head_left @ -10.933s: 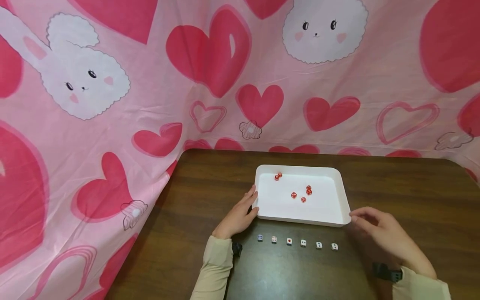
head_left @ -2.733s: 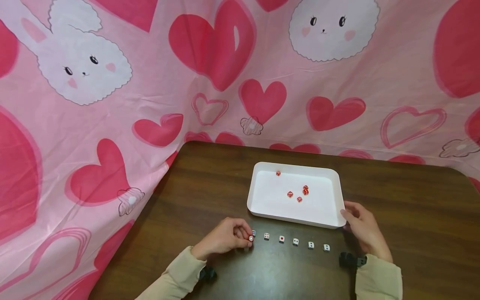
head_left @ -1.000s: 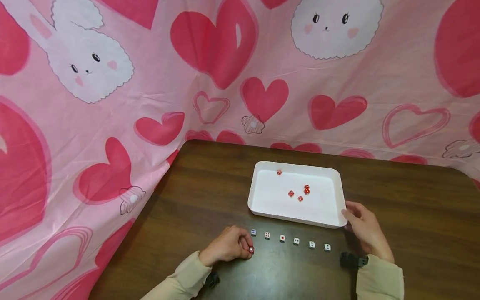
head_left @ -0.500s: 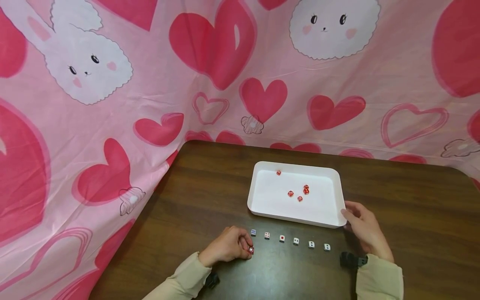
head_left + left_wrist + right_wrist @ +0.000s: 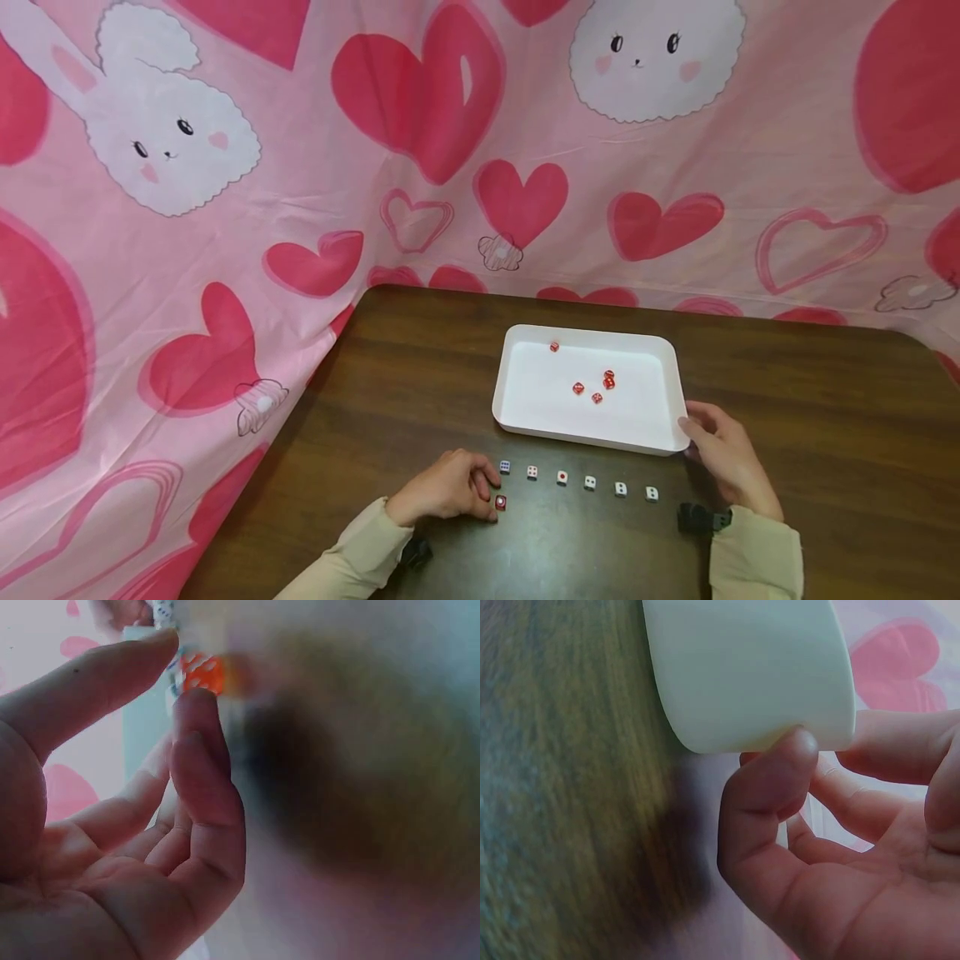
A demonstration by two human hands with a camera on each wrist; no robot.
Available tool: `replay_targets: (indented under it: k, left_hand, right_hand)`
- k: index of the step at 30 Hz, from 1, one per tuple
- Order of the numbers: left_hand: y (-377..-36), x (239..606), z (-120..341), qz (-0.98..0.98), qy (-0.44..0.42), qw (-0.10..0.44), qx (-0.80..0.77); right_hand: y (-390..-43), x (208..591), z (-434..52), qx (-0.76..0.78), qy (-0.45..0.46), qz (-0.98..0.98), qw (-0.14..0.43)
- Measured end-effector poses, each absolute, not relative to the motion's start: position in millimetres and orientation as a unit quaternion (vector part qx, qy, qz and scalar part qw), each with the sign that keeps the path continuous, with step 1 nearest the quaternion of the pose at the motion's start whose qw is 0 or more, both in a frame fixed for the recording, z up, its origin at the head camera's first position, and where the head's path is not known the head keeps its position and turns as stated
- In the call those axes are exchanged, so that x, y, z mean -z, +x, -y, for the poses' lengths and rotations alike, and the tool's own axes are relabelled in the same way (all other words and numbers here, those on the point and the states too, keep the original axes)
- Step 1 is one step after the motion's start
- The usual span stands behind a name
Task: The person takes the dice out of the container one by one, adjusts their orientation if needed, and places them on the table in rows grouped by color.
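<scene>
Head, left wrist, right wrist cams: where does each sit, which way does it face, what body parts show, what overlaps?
Head: worn on the head, looks forward and down at the table; both forearms, left hand, right hand.
Left wrist: at the wrist, looks along the palm; fingertips by the red die.
Right wrist: at the wrist, looks along the palm; thumb on the white tray corner.
Shared: head also shows the red die and the tray.

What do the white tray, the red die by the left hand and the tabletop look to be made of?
White tray: likely plastic, smooth matte, with rounded moulded corners. Red die: seemingly translucent plastic, glossy; the left wrist view shows it glowing orange-red. Tabletop: dark wood or wood-look laminate, visible grain, faint sheen.
</scene>
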State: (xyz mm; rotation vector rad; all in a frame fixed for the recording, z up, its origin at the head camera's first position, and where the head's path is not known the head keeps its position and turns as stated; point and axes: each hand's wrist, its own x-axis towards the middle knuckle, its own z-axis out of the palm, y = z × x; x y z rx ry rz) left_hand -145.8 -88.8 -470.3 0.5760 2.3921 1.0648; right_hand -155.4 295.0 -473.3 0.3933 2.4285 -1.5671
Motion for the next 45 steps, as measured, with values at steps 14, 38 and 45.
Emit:
replay_targets:
  k: [14,38,45]
  left_hand:
    - [-179,421,96,-0.876,0.25,0.192,-0.365]
    - [-248,389,24,-0.881,0.283,0.042,-0.378]
    - [-274,404,7,-0.889,0.271,0.045,-0.366]
  right_hand:
    - [-156,473,-297,0.532,0.128,-0.831,0.097]
    - [-154,472,-298,0.537,0.135,-0.826,0.106]
    - [-152,472,-293,0.539,0.134,-0.825,0.098]
